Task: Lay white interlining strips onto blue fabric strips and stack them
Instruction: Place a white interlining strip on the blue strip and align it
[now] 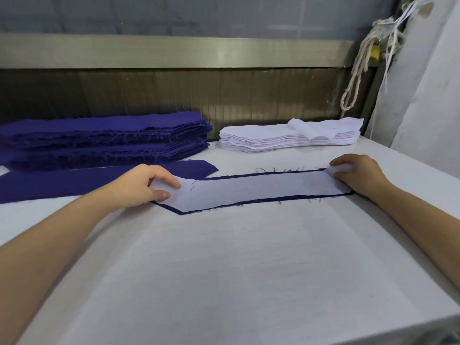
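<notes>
Near: smooth white cloth-covered table (224,270) | middle: flat, point-ended white interlining strip (249,191) lies on frayed dark-blue fabric strip (249,202), which shows only as a thin border | left hand (139,185) pinches its left tip, right hand (356,173) grips its right end | far left: ragged blue strip stack (104,138) | far right: white interlining stack (286,139)

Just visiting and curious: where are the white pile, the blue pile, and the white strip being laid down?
white interlining pile (258,133): head view, its top sheet.
blue fabric pile (104,124): head view, its top layer.
white interlining strip (261,189): head view, its flat middle.
</notes>
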Tool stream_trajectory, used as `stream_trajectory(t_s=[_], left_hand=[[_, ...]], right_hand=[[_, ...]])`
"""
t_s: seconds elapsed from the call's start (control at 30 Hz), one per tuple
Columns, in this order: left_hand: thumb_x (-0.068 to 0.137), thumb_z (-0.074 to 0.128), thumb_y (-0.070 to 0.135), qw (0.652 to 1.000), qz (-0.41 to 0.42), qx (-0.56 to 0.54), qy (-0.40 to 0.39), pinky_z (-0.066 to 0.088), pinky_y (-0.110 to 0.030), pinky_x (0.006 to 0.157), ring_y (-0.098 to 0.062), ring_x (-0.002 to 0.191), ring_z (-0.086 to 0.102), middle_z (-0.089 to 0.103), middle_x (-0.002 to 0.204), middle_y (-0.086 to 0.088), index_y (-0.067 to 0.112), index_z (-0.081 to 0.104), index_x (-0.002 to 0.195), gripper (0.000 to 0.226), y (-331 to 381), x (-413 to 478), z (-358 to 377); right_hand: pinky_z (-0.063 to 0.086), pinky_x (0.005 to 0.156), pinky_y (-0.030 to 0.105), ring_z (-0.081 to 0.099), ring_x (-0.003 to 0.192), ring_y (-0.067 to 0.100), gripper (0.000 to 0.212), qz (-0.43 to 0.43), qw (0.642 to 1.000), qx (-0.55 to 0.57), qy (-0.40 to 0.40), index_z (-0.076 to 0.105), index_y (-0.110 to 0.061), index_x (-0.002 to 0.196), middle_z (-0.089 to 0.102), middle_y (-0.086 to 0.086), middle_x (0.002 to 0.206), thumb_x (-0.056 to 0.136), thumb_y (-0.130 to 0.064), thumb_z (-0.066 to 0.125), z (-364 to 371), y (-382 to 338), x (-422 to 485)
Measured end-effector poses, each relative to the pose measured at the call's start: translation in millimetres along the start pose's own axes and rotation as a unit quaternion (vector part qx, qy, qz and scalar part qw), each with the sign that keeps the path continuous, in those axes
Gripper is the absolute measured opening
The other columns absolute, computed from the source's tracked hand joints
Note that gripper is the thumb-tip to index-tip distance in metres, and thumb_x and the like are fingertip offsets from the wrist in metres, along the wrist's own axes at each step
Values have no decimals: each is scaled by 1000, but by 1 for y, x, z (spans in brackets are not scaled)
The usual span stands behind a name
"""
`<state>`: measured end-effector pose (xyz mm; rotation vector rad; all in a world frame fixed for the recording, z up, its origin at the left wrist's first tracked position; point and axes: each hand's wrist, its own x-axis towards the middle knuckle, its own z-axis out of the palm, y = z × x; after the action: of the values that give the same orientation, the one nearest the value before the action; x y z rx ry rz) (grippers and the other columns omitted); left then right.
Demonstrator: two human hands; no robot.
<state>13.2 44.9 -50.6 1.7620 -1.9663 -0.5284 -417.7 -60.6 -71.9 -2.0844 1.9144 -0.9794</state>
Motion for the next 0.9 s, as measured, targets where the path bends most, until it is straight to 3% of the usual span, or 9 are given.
stream_trajectory(t_s=[0.1, 0.17, 0.33, 0.5, 0.6, 0.8, 0.9], left_hand=[[83, 69, 8, 1000, 8, 9, -1, 40, -12, 73, 1, 91, 53, 55, 110, 22, 40, 68, 91, 33, 0, 0, -1], [83, 70, 8, 1000, 13, 23, 1, 37, -6, 69, 6, 91, 50, 52, 108, 23, 42, 67, 90, 35, -1, 1, -1], [78, 75, 10, 998, 14, 47, 28, 38, -8, 63, -8, 76, 46, 39, 107, 18, 41, 66, 88, 33, -2, 2, 2], [79, 74, 12, 997, 28, 46, 55, 31, -20, 81, -12, 101, 40, 40, 108, 10, 38, 68, 80, 27, 2, 5, 6], [81, 72, 14, 993, 46, 46, 97, 27, -23, 88, -10, 103, 41, 45, 104, 7, 34, 69, 78, 21, 8, 14, 8], [85, 66, 15, 985, 61, 71, 143, 31, -14, 67, 2, 79, 44, 47, 98, 9, 26, 70, 89, 12, 22, 56, 13], [85, 66, 15, 982, 74, 87, 149, 31, -16, 67, 3, 76, 43, 47, 95, 11, 24, 71, 89, 11, 32, 84, 16]], right_hand=[[32, 83, 20, 52, 109, 26, 31, 2, 1000, 0, 1, 66, -10, 111, 63, 8, 118, 83, -1, 60, -1, 0, 0], [32, 84, 23, 50, 112, 28, 38, -3, 1000, -6, -3, 63, -11, 116, 59, 10, 121, 81, 1, 60, -1, 0, 0], [28, 101, 37, 33, 121, 37, 50, 17, 996, -77, 32, 57, -19, 127, 37, 18, 129, 79, -4, 64, 0, -4, -1], [24, 99, 40, 27, 123, 33, 38, 0, 985, -172, 10, 61, -27, 121, 40, 9, 132, 85, -16, 60, 8, -11, 3], [26, 96, 39, 32, 121, 33, 33, -35, 982, -186, -22, 62, -25, 120, 46, 8, 131, 88, -17, 56, 15, -21, 10], [35, 94, 41, 40, 116, 36, 41, -89, 979, -182, 6, 57, -19, 127, 48, 14, 129, 88, -7, 53, 24, -47, 50], [34, 94, 41, 38, 117, 35, 50, -100, 974, -202, 33, 51, -20, 133, 45, 14, 131, 87, -1, 51, 31, -55, 74]])
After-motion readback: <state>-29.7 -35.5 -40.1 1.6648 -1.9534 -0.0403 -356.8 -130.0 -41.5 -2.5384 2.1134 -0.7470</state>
